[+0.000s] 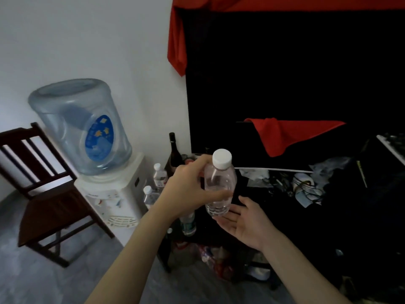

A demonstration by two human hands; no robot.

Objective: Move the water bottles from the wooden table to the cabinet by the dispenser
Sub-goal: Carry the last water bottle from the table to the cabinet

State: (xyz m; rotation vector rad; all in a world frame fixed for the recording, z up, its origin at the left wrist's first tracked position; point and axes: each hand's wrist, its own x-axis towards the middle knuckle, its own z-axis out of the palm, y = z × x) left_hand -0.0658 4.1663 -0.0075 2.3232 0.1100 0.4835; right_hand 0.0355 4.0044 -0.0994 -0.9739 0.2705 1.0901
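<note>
Holding the clear water bottle (219,185) upright in your left hand (186,191), right hand (245,220) open beneath it, you are mid-carry right of the dispenser (114,194); next, lower it among the bottles on the cabinet (168,163).

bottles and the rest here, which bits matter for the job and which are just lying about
For the job:
- held bottle, in the left hand, right hand open under it
- two bottles by the dispenser
- bottle below the hands

Lying about:
- chair
- dark bottle
- red cloth
- clutter of cables
</note>
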